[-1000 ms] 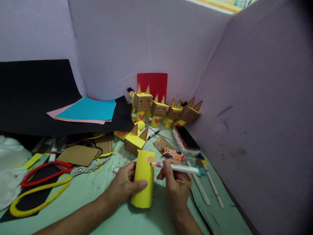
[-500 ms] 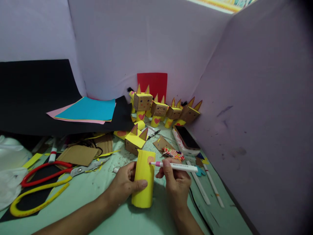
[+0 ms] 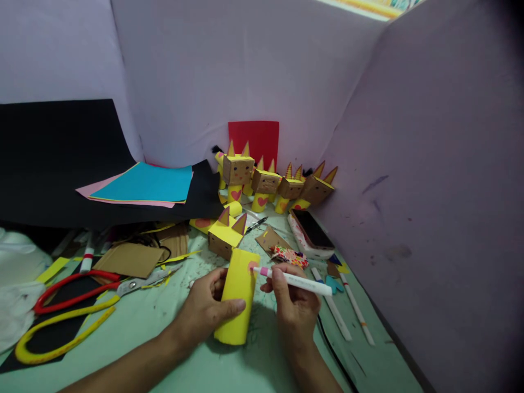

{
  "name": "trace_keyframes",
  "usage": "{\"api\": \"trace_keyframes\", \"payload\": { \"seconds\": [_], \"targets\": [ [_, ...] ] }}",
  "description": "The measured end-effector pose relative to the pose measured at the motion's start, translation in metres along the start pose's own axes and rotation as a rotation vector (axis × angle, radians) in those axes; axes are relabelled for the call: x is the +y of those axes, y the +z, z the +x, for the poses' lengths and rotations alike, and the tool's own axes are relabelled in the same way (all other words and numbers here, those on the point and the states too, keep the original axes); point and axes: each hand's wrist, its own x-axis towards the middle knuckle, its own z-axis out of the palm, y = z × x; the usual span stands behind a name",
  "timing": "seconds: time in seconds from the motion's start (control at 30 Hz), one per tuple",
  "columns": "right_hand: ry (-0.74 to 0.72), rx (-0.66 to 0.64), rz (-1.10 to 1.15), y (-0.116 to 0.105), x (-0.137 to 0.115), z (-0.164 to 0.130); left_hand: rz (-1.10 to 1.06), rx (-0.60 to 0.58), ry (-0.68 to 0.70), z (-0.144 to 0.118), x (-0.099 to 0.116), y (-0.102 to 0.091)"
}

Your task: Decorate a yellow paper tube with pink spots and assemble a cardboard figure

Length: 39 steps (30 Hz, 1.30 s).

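A yellow paper tube lies on the green table, gripped from the left by my left hand, thumb across its front. A small pink spot shows near the tube's far right end. My right hand holds a white marker with a pink collar, its tip touching the tube at that pink spot. Just behind the tube lies a brown cardboard box head with yellow top and pointed ears.
Several finished box-headed figures stand at the back before a red sheet. Large red-and-yellow scissors lie at left, a phone and two more markers at right. Blue and black paper sits at back left. Partition walls close in.
The tube has tilted slightly, its near end shifting left under my left hand. The marker tip stays at the pink spot.
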Motion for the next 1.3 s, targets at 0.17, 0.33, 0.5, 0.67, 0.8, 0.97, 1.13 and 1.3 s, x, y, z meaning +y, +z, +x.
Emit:
{"api": "trace_keyframes", "payload": {
  "seconds": [0.17, 0.33, 0.5, 0.67, 0.8, 0.97, 1.13, 1.3],
  "targets": [
    [0.017, 0.003, 0.016, 0.0016, -0.0027, -0.0011, 0.004, 0.031, -0.024, -0.0027, 0.0031, 0.0011],
    [0.037, 0.085, 0.051, 0.0044, -0.007, -0.0018, 0.001, 0.018, -0.013, -0.0027, 0.005, 0.0013],
    [-0.038, 0.035, -0.017, 0.002, -0.0051, -0.0027, 0.01, 0.006, -0.016, 0.0003, 0.0032, -0.002],
    [-0.026, 0.004, -0.063, 0.0001, -0.0047, -0.0041, 0.02, 0.001, 0.001, 0.0008, -0.0004, -0.003],
    [-0.022, -0.004, -0.086, -0.0008, -0.0034, -0.0048, 0.023, 0.017, 0.005, 0.0005, -0.0008, -0.0031],
    [-0.029, 0.01, -0.084, -0.0006, -0.0028, -0.0045, 0.029, 0.012, 0.012, 0.0011, -0.0032, -0.005],
    [-0.005, 0.014, -0.077, -0.0025, -0.0029, -0.0022, 0.03, 0.027, -0.008, 0.0004, -0.0009, -0.0043],
    [0.002, 0.053, -0.063, -0.0027, -0.0045, -0.001, 0.002, 0.028, -0.027, -0.0001, 0.0025, -0.0031]
  ]
}}
